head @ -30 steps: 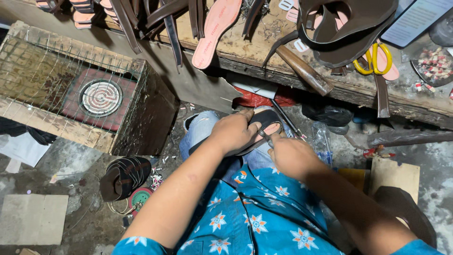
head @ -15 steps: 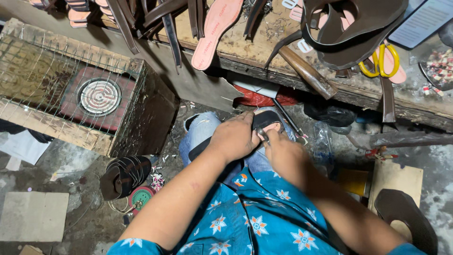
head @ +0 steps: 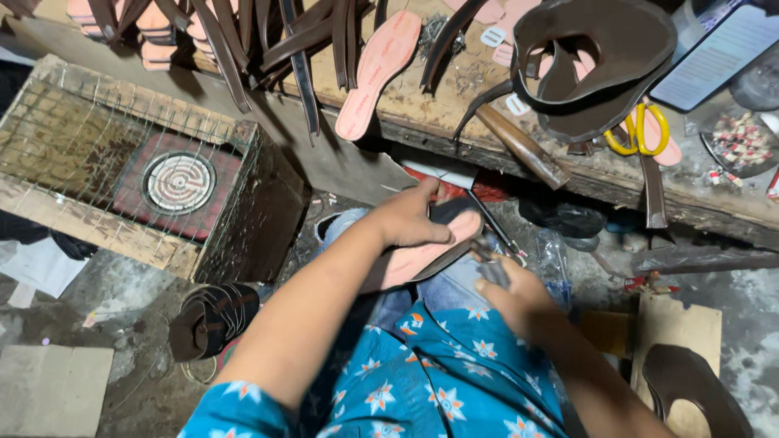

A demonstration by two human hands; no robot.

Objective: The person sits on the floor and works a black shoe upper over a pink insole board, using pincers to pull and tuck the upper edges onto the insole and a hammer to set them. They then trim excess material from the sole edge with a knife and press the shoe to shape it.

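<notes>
My left hand [head: 410, 217] grips a pink sandal sole [head: 422, 253] with a dark strap or edge, holding it over my knee, which is in blue jeans. Its pink underside faces up. My right hand [head: 511, 288] is closed on a small dark metal tool [head: 489, 261] whose tip touches the sole's right edge. I wear a blue shirt with a star-flower print.
A wooden bench [head: 454, 113] ahead carries pink soles [head: 377, 73], dark straps, a hammer [head: 519, 146], yellow scissors [head: 641, 134] and a brown upper [head: 592, 65]. A wire-caged electric heater coil [head: 177, 182] sits left. Stacked dark soles [head: 215, 316] lie on the floor; a brown insole [head: 690, 389] rests on board at right.
The sole has been turned so its pink face shows. My right hand has drawn back to the right and now works the sole's edge with the tool. The camera view shifted slightly.
</notes>
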